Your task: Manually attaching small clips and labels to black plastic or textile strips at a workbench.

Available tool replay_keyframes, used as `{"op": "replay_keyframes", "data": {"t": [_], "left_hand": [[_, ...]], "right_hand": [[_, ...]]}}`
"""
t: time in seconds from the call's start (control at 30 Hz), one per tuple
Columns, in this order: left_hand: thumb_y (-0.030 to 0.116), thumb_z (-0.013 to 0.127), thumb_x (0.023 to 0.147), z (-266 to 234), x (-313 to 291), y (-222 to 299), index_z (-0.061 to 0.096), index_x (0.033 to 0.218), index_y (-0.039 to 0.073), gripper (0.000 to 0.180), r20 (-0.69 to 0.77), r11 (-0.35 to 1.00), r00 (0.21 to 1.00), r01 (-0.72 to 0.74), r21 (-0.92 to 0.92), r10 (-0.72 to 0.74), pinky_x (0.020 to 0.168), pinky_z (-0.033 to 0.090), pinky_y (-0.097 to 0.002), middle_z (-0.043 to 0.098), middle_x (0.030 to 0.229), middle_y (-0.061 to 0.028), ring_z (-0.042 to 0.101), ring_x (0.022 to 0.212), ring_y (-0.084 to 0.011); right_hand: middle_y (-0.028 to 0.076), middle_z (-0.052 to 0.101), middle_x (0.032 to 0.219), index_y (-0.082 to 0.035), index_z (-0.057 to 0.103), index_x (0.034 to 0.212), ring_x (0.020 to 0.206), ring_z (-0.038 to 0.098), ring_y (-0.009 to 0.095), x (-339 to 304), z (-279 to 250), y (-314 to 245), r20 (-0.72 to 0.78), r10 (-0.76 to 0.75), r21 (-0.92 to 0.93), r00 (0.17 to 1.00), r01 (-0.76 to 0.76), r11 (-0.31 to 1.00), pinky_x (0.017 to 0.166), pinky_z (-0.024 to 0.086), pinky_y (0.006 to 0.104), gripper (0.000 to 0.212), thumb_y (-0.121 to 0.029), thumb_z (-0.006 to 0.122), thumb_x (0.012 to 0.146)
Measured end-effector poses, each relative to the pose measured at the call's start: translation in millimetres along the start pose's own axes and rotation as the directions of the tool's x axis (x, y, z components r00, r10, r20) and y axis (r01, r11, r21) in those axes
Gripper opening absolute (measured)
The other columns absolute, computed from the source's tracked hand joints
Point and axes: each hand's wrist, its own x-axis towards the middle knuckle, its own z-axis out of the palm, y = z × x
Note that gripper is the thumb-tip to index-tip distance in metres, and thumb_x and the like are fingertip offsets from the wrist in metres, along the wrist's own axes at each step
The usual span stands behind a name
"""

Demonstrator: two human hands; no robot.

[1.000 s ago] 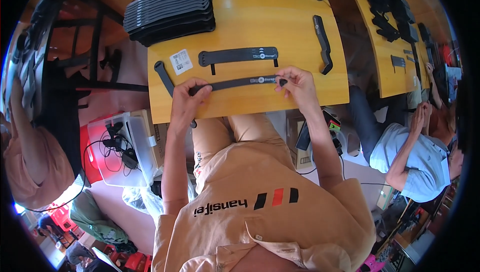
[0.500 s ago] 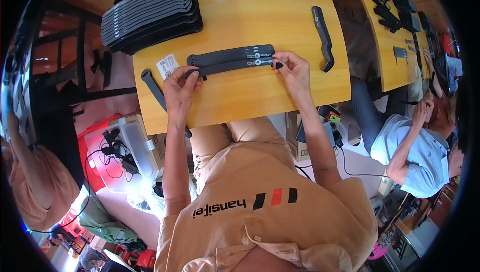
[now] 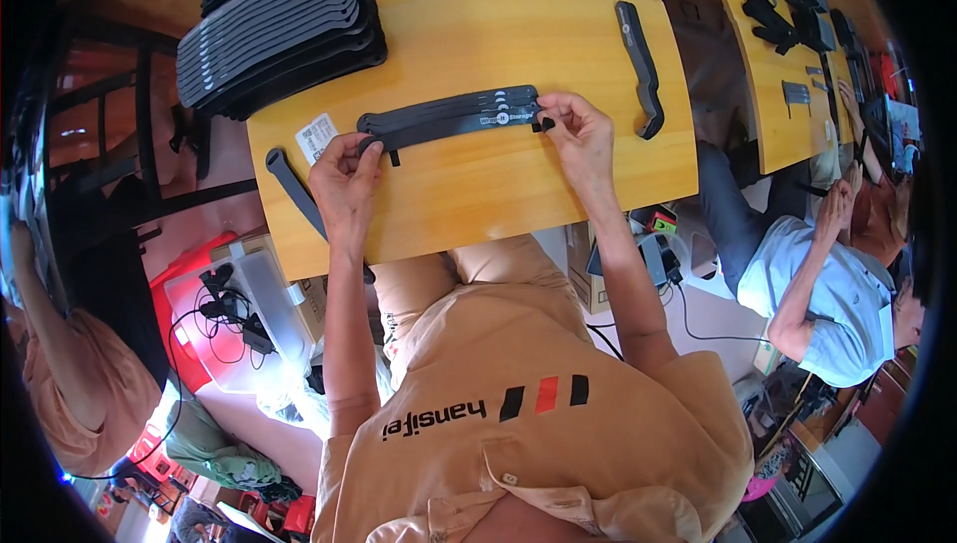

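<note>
Spanning the gap between the two hands, a dark front strap point(image 3: 449, 130) lies along the near edge of a small layered set of straps point(image 3: 449, 105), above the middle of the frame. The hands are apart, one at each end: the left hand point(image 3: 344, 172) pinches the strap's left end between thumb and fingers, and the right hand point(image 3: 581, 142) is closed on its right end, by a small black tab point(image 3: 545, 125). Holding both ends probably keeps the strap straight and level with those behind it, whose edges run nearly parallel. A white label point(image 3: 317, 134) lies just beyond the left hand. Single straps lie off to the sides, one at left point(image 3: 296, 192) and one at right point(image 3: 641, 69), perhaps so that the middle of the table point(image 3: 478, 192) serves for handling. At upper left, a tall strap pile point(image 3: 269, 34) is stacked with edges staggered, which likely makes each layer easy to pick out.
</note>
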Motion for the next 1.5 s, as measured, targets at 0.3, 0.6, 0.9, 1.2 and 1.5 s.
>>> {"op": "replay_keyframes", "data": {"t": [0.3, 0.6, 0.9, 1.2, 1.5], "left_hand": [[0.003, 0.064, 0.079, 0.1, 1.5, -0.3, 0.060, 0.088, -0.003, 0.011, 0.002, 0.999, 1.000, -0.004, -0.044, 0.004, 0.051, 0.043, -0.0167, 0.058, 0.067, -0.0008, 0.051, 0.054, -0.0045], [0.003, 0.065, 0.079, 0.5, 2.5, 3.6, 0.059, 0.085, -0.002, 0.010, 0.005, 0.998, 1.000, 0.021, -0.061, -0.020, 0.050, 0.042, -0.0159, 0.057, 0.066, -0.0006, 0.050, 0.053, -0.0041], [0.005, 0.065, 0.079, 0.4, 3.6, 2.7, 0.059, 0.084, -0.002, 0.011, 0.000, 0.998, 0.999, 0.038, -0.043, -0.038, 0.049, 0.042, -0.0159, 0.056, 0.066, -0.0003, 0.050, 0.052, -0.0041], [0.005, 0.064, 0.080, 1.6, 3.1, 4.8, 0.059, 0.085, -0.002, 0.010, 0.001, 0.999, 1.000, 0.027, -0.026, -0.027, 0.049, 0.043, -0.0162, 0.056, 0.066, -0.0002, 0.050, 0.053, -0.0039], [0.005, 0.064, 0.080, 1.0, 3.6, 1.2, 0.059, 0.086, -0.002, 0.010, 0.011, 0.998, 1.000, 0.027, -0.056, -0.027, 0.049, 0.042, -0.0159, 0.056, 0.066, 0.0001, 0.050, 0.053, -0.0038]], "right_hand": [[0.002, 0.059, 0.071, 0.001, 0.058, 0.089, 0.062, 0.053, 0.005, 1.5, 2.4, -2.7, -0.030, -0.036, 0.012, 0.999, 0.036, 0.999, 0.057, 0.043, 0.0188, 0.019, 0.010, 0.057, 0.072], [0.003, 0.058, 0.069, 0.000, 0.056, 0.087, 0.058, 0.053, 0.006, 1.6, 4.4, -17.3, -0.065, 0.135, 0.004, 0.989, -0.135, 0.991, 0.047, 0.044, 0.0192, 0.017, 0.007, 0.058, 0.071], [0.003, 0.057, 0.068, 0.000, 0.055, 0.086, 0.056, 0.053, 0.006, 3.2, 7.2, -19.6, -0.085, 0.136, -0.003, 0.987, -0.137, 0.991, 0.043, 0.047, 0.0205, 0.017, 0.007, 0.058, 0.071], [0.004, 0.057, 0.065, 0.001, 0.054, 0.082, 0.053, 0.052, 0.006, 3.0, 8.3, -14.1, -0.118, 0.103, -0.009, 0.988, -0.104, 0.995, 0.042, 0.045, 0.0204, 0.015, 0.009, 0.057, 0.070], [0.003, 0.056, 0.062, 0.001, 0.054, 0.081, 0.050, 0.052, 0.007, 4.3, 9.0, -14.7, -0.134, 0.093, -0.002, 0.987, -0.094, 0.996, 0.042, 0.043, 0.0211, 0.015, 0.010, 0.056, 0.069]]}}
